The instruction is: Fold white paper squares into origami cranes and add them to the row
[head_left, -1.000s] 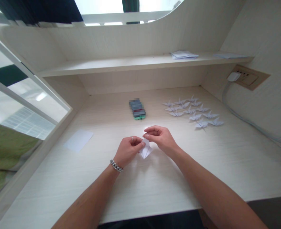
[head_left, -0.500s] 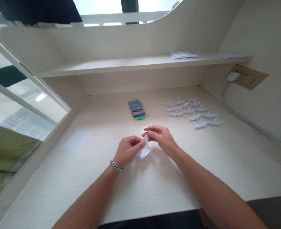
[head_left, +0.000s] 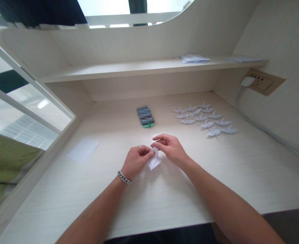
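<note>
A small piece of folded white paper (head_left: 154, 162) is held just above the middle of the desk, its creased lower end pointing toward me. My left hand (head_left: 137, 159), with a ring and a chain bracelet, pinches it from the left, thumb on top. At its upper tip, the thumb and fingers of my right hand (head_left: 170, 147) close on the paper; the exact contact is partly hidden. Beyond my right hand, several white paper cranes (head_left: 201, 117) stand in a cluster on the desk.
A phone (head_left: 145, 117), blurred out and green-edged, lies behind my hands. One flat white sheet (head_left: 83, 150) rests at the left. Folded papers (head_left: 194, 58) sit on the shelf (head_left: 129, 69). At the right wall, a white plug (head_left: 247, 81) with its cable is in the socket.
The paper's upper point, which stood up sharply before, now looks shorter and bent over under my right fingers. My right hand has shifted slightly left.
</note>
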The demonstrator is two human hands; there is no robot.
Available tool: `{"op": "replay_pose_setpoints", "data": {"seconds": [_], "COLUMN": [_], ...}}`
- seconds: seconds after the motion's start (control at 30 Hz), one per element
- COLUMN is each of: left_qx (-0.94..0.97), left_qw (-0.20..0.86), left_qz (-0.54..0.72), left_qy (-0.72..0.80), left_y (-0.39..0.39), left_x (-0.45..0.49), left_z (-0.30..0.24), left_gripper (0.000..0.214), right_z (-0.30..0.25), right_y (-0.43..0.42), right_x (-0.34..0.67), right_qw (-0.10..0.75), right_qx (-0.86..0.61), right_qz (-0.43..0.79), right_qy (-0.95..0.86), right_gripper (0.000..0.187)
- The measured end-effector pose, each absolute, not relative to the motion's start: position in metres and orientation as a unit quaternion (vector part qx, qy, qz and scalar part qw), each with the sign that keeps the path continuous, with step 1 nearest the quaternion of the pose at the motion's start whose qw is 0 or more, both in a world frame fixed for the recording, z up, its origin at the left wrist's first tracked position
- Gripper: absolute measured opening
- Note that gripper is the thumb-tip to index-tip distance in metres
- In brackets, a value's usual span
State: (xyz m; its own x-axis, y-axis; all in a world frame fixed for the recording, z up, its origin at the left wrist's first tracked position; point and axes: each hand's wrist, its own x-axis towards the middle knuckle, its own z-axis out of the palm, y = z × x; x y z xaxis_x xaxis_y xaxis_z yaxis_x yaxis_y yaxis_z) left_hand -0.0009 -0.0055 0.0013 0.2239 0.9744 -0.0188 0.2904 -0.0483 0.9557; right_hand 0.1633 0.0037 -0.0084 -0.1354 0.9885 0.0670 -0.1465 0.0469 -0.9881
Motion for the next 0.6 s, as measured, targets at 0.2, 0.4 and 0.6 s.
{"op": "replay_pose_setpoints", "data": {"seconds": [0.2, 0.4, 0.6], "left_qx": [0.582, 0.515, 0.481], "left_qw": [0.488, 0.522, 0.605], "left_qz": [0.401, 0.46, 0.463], "left_qy": [0.512, 0.501, 0.434], "left_y": [-0.0027, 0.0009, -0.0003], "left_x": [-0.0017, -0.004, -0.0045], "left_z": [-0.0025, -0.0049, -0.0068], "left_gripper": [0.021, 0.028, 0.034], "right_z": [-0.0087, -0.0106, -0.0104], "right_y": [0.0053, 0.0026, 0.0036], "right_x": [0.1632, 0.1598, 0.1578], "right_qw": [0.509, 0.451, 0.483], "right_qx": [-0.438, -0.415, -0.43], "right_qz": [0.555, 0.599, 0.578], "right_qy": [-0.491, -0.515, -0.498], "right_gripper": [0.029, 0.027, 0.018]}}
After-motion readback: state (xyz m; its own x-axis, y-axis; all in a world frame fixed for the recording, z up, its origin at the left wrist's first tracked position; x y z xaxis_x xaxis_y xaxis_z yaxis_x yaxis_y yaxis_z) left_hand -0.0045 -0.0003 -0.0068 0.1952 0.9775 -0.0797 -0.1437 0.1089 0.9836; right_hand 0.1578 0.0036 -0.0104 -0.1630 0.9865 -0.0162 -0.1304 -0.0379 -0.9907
